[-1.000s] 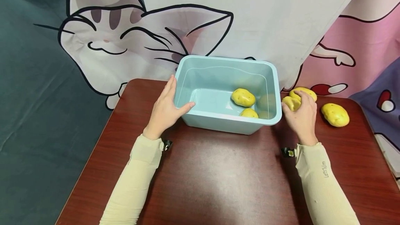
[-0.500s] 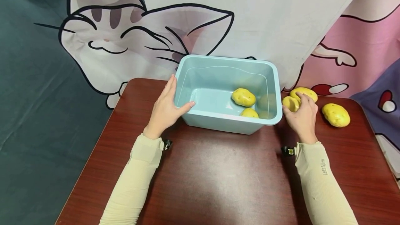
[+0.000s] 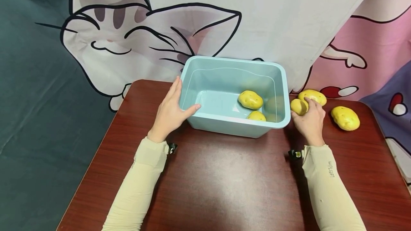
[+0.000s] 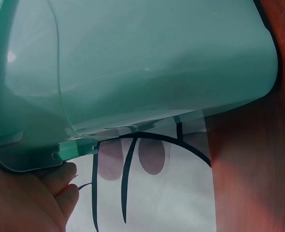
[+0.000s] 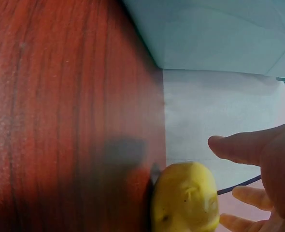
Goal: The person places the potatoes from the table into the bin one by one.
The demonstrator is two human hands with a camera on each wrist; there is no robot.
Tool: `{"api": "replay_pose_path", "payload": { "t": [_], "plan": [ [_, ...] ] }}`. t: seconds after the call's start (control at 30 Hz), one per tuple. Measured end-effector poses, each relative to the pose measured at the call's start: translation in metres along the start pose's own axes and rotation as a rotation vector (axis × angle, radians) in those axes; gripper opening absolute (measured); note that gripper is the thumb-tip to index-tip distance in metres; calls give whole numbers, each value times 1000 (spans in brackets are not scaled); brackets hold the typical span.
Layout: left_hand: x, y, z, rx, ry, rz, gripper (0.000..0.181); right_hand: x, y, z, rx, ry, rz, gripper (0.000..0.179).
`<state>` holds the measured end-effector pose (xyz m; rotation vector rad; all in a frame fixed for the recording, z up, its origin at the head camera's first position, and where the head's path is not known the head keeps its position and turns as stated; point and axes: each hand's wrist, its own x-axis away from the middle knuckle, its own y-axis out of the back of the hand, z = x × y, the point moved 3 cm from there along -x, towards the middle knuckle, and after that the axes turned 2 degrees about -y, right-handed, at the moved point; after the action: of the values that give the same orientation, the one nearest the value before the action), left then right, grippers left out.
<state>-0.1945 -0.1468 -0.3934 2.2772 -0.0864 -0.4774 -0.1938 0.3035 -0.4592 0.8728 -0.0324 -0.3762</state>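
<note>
In the head view a light blue plastic bin (image 3: pixel 221 119) stands on the table. My left hand (image 3: pixel 168 115) rests at its left front corner, fingers straight along the side and thumb over the front rim. Two yellow potatoes lie inside, one whole in view (image 3: pixel 250 99) and one partly behind the front wall (image 3: pixel 256 116). Right of the bin, my right hand (image 3: pixel 310 121) reaches over a potato (image 3: pixel 298 107), thumb and fingers spread. The right wrist view has a gap between the thumb (image 5: pixel 236 146) and a potato (image 5: pixel 185 200); other fingers come close to it, contact unclear.
Behind my right hand another potato (image 3: pixel 313 96) lies near the back edge. One more potato (image 3: pixel 345 118) sits farther right. The reddish-brown table (image 3: pixel 231 177) meets a cloth backdrop (image 3: pixel 273 17) with cartoon prints, close behind the bin.
The right hand and forearm have shifted very slightly, and the shading on the potato by its thumb has changed. The left hand and the bin stay in place.
</note>
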Motion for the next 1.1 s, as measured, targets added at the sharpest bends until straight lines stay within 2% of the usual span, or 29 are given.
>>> {"api": "replay_pose_path", "payload": {
  "t": [0.4,1.1],
  "plan": [
    [0,0,-2,0,-1,2,105,-2,-5,-11,15,-51,13,71],
    [0,2,-2,-6,0,1,104,-6,-9,-22,36,-73,57,74]
  ]
}}
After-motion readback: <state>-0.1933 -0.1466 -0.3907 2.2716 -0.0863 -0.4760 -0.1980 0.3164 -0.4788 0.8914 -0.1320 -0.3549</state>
